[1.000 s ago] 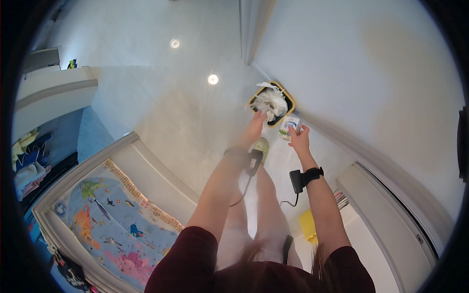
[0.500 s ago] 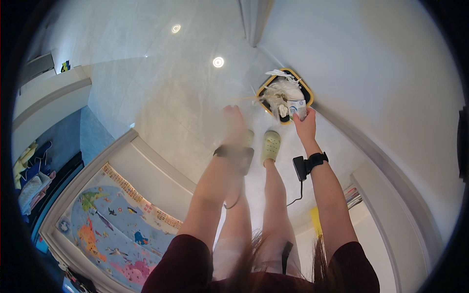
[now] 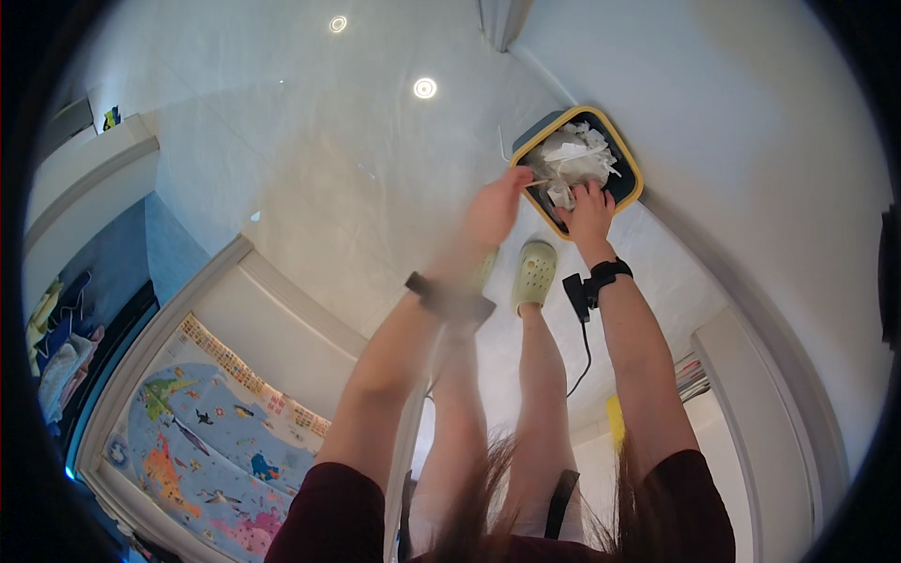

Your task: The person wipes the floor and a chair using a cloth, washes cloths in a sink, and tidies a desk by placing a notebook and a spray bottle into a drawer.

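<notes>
- Currently, head view: the person stands bent over a small waste bin (image 3: 627, 159) with a yellow rim and dark body, set on the pale floor (image 3: 310, 178) against the white wall (image 3: 741, 122) at the far right of the scene.
- Contents: the bin is filled to the rim with crumpled white paper (image 3: 574, 159); some of it rises above the rim.
- Right hand (image 3: 591, 208): it rests on the near edge of the bin, fingers curled down into the paper. Whether they actually grip a piece cannot be told; the fingertips are hidden in the waste.
- Left hand (image 3: 496, 208): it is motion-blurred, just left of the bin, with a thin straw-coloured stick (image 3: 537, 183) running from its fingertips toward the bin. The fingers look narrowly closed, but the blur prevents a firm reading.
- Wrists: each carries a dark band; a black device with a hanging cable (image 3: 584, 338) sits at the right wrist.
- Feet: one pale green clog (image 3: 535, 274) stands just near of the bin.
- Step in hand, as judged: handling of the waste at the bin mouth, with both hands at the rim.
- Next move, as judged: it calls for a firm purchase on the loose paper and a steady bin, since the heaped contents could spill over the rim onto the floor.
- Surroundings: a colourful world-map mat (image 3: 188, 441) lies at the near left, well apart from the bin.
</notes>
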### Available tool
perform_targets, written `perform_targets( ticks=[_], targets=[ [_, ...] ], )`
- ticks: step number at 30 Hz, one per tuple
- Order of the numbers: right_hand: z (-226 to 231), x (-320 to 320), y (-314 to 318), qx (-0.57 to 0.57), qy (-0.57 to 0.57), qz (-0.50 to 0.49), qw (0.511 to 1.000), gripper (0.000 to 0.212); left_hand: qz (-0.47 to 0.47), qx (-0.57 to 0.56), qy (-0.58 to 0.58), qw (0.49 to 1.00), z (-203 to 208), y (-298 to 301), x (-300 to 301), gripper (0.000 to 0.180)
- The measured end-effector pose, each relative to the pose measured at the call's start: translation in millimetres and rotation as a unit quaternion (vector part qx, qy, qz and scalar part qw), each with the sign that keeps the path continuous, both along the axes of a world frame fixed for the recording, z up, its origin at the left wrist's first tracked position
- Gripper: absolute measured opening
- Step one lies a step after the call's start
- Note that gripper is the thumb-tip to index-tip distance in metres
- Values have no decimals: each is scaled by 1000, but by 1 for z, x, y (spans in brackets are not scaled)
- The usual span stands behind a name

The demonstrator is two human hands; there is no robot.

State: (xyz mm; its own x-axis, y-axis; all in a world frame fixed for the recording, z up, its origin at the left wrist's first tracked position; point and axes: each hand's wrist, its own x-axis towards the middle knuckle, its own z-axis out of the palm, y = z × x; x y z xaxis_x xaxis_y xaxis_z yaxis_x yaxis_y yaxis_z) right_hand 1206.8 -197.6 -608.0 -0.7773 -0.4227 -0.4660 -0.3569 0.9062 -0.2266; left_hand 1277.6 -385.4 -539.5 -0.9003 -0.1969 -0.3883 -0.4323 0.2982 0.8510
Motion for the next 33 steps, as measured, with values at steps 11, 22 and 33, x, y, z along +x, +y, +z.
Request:
perform_targets(
  ticks=[11,22,33],
  targets=[
    [-9,4,84,-50,-33,-395,917,34,273,64,-36,959,-11,38,51,66],
    [40,107,-20,-359,-347,-422,757,38,303,247,-175,904,-19,36,160,42],
    [-35,122,-144,-320,-557,-132,755,35,498,182,-117,840,-92,-69,251,24]
  ],
)
